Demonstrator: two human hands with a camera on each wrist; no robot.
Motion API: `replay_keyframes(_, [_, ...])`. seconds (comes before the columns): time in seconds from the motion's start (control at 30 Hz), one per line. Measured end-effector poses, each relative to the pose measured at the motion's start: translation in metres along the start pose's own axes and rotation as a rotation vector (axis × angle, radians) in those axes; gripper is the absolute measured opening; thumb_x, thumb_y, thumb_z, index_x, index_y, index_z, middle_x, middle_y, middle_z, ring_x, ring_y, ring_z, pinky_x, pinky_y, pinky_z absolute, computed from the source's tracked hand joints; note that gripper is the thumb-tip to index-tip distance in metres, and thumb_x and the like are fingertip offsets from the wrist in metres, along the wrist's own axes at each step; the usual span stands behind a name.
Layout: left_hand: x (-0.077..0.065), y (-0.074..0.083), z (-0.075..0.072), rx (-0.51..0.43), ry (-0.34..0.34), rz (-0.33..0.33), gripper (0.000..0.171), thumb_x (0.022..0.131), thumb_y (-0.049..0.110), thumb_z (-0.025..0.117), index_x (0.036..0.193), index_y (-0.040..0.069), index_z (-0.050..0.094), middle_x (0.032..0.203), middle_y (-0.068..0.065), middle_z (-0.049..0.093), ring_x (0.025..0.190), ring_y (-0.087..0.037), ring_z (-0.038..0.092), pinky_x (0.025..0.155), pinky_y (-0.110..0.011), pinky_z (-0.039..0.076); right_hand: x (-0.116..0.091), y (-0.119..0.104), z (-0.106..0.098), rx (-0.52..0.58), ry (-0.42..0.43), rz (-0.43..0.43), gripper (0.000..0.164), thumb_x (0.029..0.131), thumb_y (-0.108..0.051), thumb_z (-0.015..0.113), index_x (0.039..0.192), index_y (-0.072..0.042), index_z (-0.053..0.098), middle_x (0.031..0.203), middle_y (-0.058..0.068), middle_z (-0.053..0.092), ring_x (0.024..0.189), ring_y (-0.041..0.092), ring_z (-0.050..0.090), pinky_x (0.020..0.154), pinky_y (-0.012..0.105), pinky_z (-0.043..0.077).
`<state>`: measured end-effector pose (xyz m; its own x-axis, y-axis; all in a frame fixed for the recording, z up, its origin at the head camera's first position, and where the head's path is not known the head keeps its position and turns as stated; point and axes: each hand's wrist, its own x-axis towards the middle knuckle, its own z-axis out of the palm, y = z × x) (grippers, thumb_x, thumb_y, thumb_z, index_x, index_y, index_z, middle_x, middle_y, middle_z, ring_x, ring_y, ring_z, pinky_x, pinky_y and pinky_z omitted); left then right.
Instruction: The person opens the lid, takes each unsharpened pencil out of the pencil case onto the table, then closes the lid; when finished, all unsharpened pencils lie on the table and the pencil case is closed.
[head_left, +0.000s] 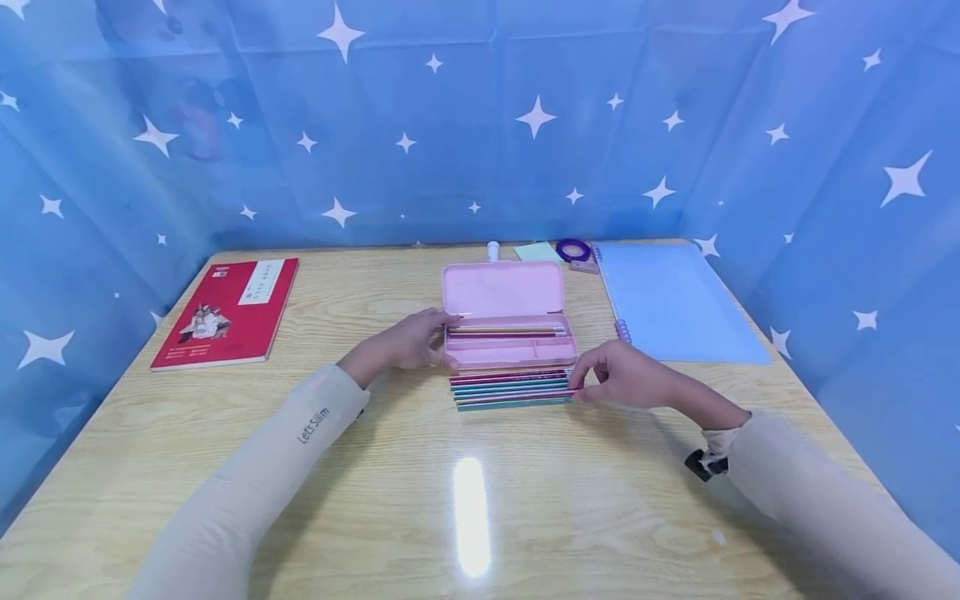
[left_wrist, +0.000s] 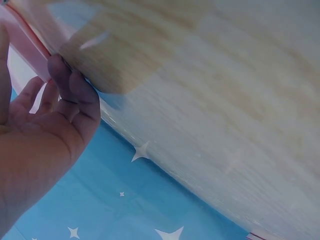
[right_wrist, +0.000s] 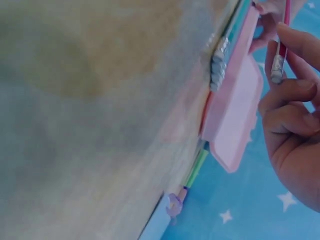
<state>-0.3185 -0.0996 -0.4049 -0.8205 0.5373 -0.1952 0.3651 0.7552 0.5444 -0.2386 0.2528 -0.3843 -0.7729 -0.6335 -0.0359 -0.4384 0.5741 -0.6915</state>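
While left hand (head_left: 411, 340) grips pink pencil case (head_left: 502, 289) at its left end, right hand (head_left: 621, 375) pinches a red pencil (right_wrist: 282, 51) near its eraser (right_wrist: 276, 76), over a pencil row (head_left: 502, 389) before the case on tabletop (head_left: 375, 500); red pencil's far end cropped in right wrist view.

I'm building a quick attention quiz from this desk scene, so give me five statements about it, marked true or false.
1. The pink pencil case stands open. True.
2. The left hand holds a roll of tape. False: it holds the left end of the pencil case.
3. The right hand pinches a red pencil near its eraser end. True.
4. In the head view, the red book lies to the right of the pencil case. False: it lies to the left.
5. The pencil case has no pencils in it. False: a few pencils lie in its rear compartment.
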Motion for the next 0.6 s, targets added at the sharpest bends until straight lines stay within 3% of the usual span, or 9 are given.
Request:
replay_keyframes(0.33, [-0.001,0.001,-0.001,0.016,0.010,0.009,0.093,0.077,0.048,0.078,0.153,0.013,0.038,0.158,-0.012,0.033,0.146,-0.031,0.028,0.120,-0.045,0.023,-0.008,-0.001,0.017,-0.045,0.001,0.010,0.009,0.085,-0.007,0.077,0.083,-0.016,0.077,0.077,-0.006,0.069,0.050,0.004,0.041,0.048,0.021,0.039])
replay_keyframes(0.6, [-0.002,0.000,0.001,0.002,0.006,0.012,0.094,0.077,0.049,0.078,0.154,0.014,0.036,0.159,-0.012,0.031,0.147,-0.031,0.026,0.120,-0.045,0.022,-0.006,-0.002,0.025,-0.163,0.071,0.033,0.011,0.083,-0.008,0.079,0.082,-0.018,0.075,0.078,-0.010,0.068,0.057,0.006,0.047,0.050,0.022,0.042])
